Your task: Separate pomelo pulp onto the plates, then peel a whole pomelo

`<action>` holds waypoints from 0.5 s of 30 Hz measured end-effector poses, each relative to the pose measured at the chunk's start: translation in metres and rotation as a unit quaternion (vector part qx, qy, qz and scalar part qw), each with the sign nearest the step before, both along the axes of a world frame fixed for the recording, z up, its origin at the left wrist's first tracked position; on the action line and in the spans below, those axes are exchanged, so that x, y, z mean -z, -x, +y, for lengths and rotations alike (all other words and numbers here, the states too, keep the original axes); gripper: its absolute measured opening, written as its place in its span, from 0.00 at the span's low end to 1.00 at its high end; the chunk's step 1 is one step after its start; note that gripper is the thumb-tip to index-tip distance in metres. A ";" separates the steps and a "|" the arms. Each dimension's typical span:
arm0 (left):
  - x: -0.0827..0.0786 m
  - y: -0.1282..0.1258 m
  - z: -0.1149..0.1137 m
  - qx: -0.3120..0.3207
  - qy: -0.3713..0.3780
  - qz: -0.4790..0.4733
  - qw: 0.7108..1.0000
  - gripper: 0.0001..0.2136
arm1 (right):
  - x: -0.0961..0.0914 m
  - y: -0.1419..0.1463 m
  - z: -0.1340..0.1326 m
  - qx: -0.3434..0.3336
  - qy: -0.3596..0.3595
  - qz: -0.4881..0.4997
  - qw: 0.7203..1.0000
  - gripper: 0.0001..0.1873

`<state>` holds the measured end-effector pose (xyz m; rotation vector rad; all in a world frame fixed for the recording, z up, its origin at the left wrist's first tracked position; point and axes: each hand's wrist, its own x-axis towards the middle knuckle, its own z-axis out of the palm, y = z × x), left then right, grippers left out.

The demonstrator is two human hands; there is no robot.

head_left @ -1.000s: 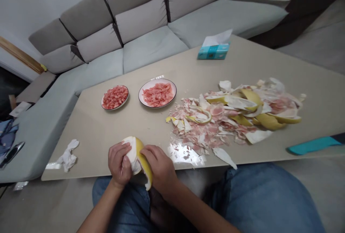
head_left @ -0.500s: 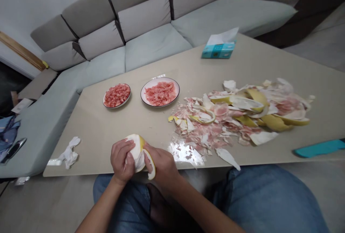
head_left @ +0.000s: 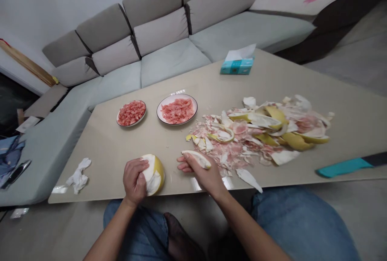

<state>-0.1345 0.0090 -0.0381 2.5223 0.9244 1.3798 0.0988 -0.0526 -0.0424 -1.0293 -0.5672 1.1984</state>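
A partly peeled pomelo [head_left: 158,174] is at the table's near edge, its white pith bare on the left and yellow rind left on the right. My left hand [head_left: 135,181] grips it from the left side. Apart from the fruit, my right hand [head_left: 208,174] holds a torn strip of pomelo peel [head_left: 198,159], white side up, between thumb and fingers. Just beyond that hand spreads a heap of pomelo peel and pink membrane scraps [head_left: 242,140].
Two plates of pink pomelo flesh, one left [head_left: 142,118] and one right [head_left: 161,108], stand farther back. A tissue pack [head_left: 237,67] lies behind the heap. A teal-sheathed knife [head_left: 346,167] rests near the right edge, a crumpled tissue [head_left: 79,175] at left.
The peel strip has come off the pomelo. My right hand has moved away to the right with it, towards the scraps, while my left hand stays on the fruit. The view has shifted slightly.
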 end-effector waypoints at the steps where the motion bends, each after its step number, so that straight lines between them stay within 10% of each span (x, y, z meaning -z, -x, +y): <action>1: 0.000 0.000 0.000 0.005 -0.001 0.003 1.000 0.11 | -0.002 -0.011 0.003 0.002 -0.001 0.040 0.999 0.15; 7: 0.001 -0.001 -0.002 0.011 0.003 0.001 1.000 0.11 | -0.022 -0.047 0.020 -0.022 -0.025 0.233 0.972 0.11; 11: 0.000 0.000 -0.002 0.010 -0.001 0.001 1.000 0.11 | -0.024 -0.003 0.011 -0.157 0.012 -0.004 0.988 0.16; 15: 0.000 0.000 -0.004 0.007 -0.007 0.016 1.000 0.11 | -0.021 0.039 0.003 -0.127 -0.079 -0.321 0.935 0.20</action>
